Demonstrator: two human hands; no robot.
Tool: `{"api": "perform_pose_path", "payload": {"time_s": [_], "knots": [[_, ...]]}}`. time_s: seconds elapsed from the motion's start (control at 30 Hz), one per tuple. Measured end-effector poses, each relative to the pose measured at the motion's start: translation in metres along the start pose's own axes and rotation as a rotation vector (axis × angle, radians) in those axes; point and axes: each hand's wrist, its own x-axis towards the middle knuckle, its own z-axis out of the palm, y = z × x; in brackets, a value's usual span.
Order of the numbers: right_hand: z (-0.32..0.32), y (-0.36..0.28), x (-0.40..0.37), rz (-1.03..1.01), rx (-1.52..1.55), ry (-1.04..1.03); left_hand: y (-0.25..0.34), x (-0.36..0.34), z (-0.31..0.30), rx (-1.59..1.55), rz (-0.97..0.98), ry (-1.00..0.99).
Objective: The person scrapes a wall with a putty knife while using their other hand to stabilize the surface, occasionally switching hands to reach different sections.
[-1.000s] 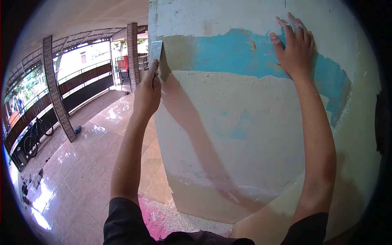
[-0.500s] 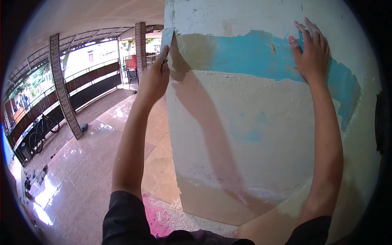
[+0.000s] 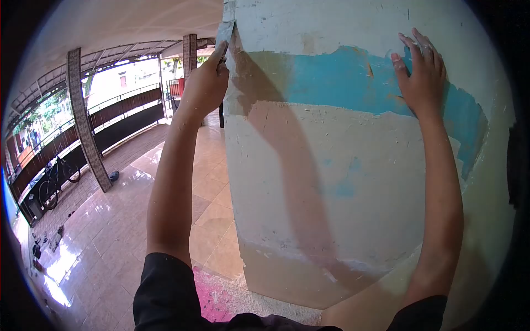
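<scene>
My left hand (image 3: pixel 207 85) is closed around a scraper (image 3: pixel 225 32), whose flat metal blade points up against the left edge of the wall (image 3: pixel 331 149). Most of its handle is hidden inside my fingers. My right hand (image 3: pixel 422 74) rests with fingers spread on the upper right of the same wall, partly over a band of exposed blue paint (image 3: pixel 331 77). Around that band the pale coating has ragged, flaking edges. Toward the left the band turns brownish, and the shadow of my left arm falls across it.
Pale flakes lie on a pink sheet (image 3: pixel 212 298) at the wall's foot. Shiny floor tiles (image 3: pixel 121 231) spread out to the left. Beyond them stand a patterned pillar (image 3: pixel 88 121), a bicycle (image 3: pixel 55 179) and a dark fence (image 3: pixel 130 121).
My left hand and the scraper have moved upward along the wall's left edge. My right hand stays in place on the wall.
</scene>
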Motion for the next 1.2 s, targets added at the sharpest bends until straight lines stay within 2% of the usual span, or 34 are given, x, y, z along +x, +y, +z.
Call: {"api": "perform_pose_path", "payload": {"time_s": [0.17, 0.2, 0.37, 0.43, 0.5, 0.57, 0.63, 0.7, 0.73, 0.8, 0.83, 1.03, 1.2], "knots": [[-0.003, -0.002, -0.002, 0.008, 0.007, -0.015, -0.003, -0.018, 0.012, 0.069, -0.008, -0.009], [-0.004, -0.002, -0.002, 0.008, 0.002, -0.018, -0.006, -0.014, 0.011, 0.02, 0.076, 0.046], [-0.003, -0.003, 0.0, 0.01, -0.001, -0.014, -0.004, 0.033, -0.008, 0.059, 0.091, 0.013], [-0.005, -0.004, 0.001, 0.014, 0.007, -0.022, -0.006, 0.055, -0.01, 0.068, 0.208, 0.119], [-0.004, -0.004, 0.0, 0.022, -0.006, -0.033, 0.006, 0.074, -0.022, 0.085, 0.187, 0.083], [-0.004, -0.006, 0.001, 0.023, -0.015, -0.044, 0.028, 0.086, -0.037, 0.007, 0.036, -0.016], [-0.006, -0.007, 0.001, 0.019, -0.018, -0.029, 0.032, 0.108, -0.049, -0.071, 0.065, -0.058], [-0.004, -0.007, 0.001, 0.024, -0.012, -0.032, 0.038, 0.13, -0.063, 0.1, 0.089, -0.078], [-0.004, -0.006, 0.001, 0.031, -0.003, -0.039, 0.033, 0.142, -0.058, -0.045, -0.045, -0.107], [-0.004, -0.005, 0.002, 0.03, 0.006, -0.041, 0.011, 0.162, -0.055, -0.053, 0.016, -0.129], [-0.004, -0.005, 0.001, 0.029, 0.017, -0.044, 0.005, 0.161, -0.055, -0.061, 0.076, -0.153], [-0.007, -0.006, -0.001, 0.023, -0.001, -0.045, 0.01, 0.11, -0.045, -0.02, 0.121, -0.099], [-0.01, -0.008, -0.002, 0.021, 0.04, -0.038, 0.023, 0.104, -0.046, -0.054, 0.086, -0.086]]}}
